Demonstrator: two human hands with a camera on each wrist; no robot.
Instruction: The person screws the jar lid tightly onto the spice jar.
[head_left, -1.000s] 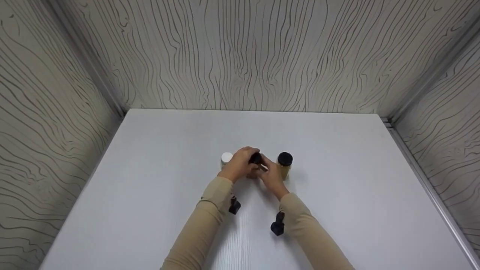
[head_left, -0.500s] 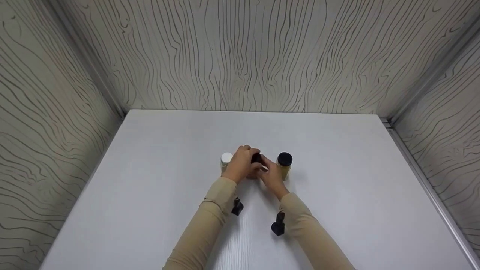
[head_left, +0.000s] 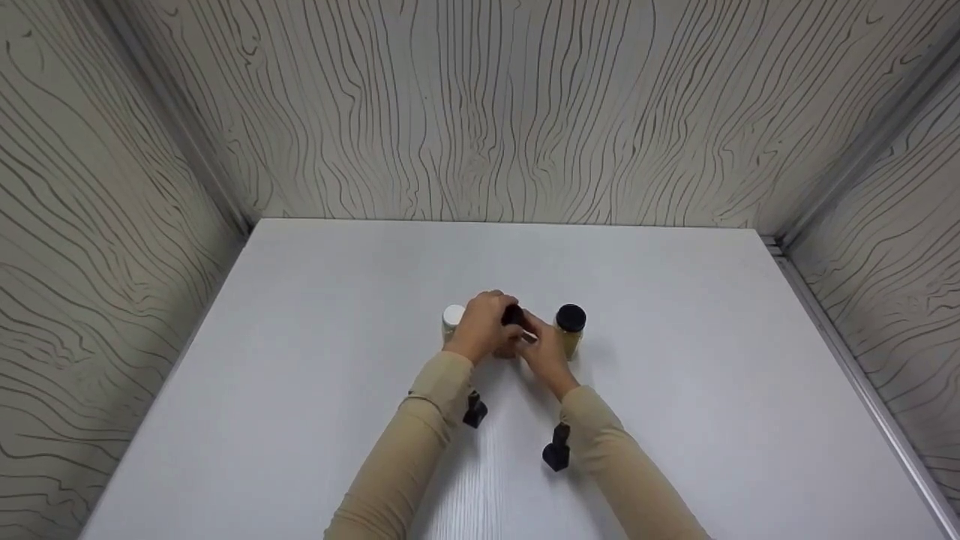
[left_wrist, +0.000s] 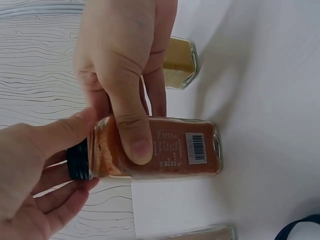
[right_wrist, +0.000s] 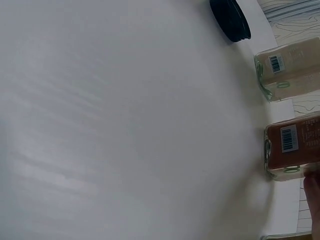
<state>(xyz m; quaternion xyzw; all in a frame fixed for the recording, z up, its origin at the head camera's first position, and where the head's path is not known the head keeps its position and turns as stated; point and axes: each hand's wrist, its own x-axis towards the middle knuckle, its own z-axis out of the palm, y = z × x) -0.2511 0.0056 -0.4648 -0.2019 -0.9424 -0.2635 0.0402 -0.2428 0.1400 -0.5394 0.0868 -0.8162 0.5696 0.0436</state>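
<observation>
My left hand (head_left: 480, 326) holds the black lid (left_wrist: 78, 160) of a square glass spice jar (left_wrist: 175, 150) filled with reddish-brown powder. Round the jar's body, my right hand (head_left: 547, 352) grips, its thumb lying over the printed side beside a barcode. The jar stands upright at the middle of the table, mostly covered by both hands in the head view. In the right wrist view only the lower part of this brown jar (right_wrist: 292, 142) and a fingertip (right_wrist: 312, 195) show at the right edge.
Left of my hands stands a jar with a white lid (head_left: 453, 316). To their right is a black-lidded jar (head_left: 570, 330) of yellowish powder. Small black devices (head_left: 556, 450) hang under both wrists. Wood-grain walls enclose the white table (head_left: 337, 277).
My left hand and forearm have shifted slightly to the right, with the fingers turned a little round the lid. The right hand and the jars have stayed in place.
</observation>
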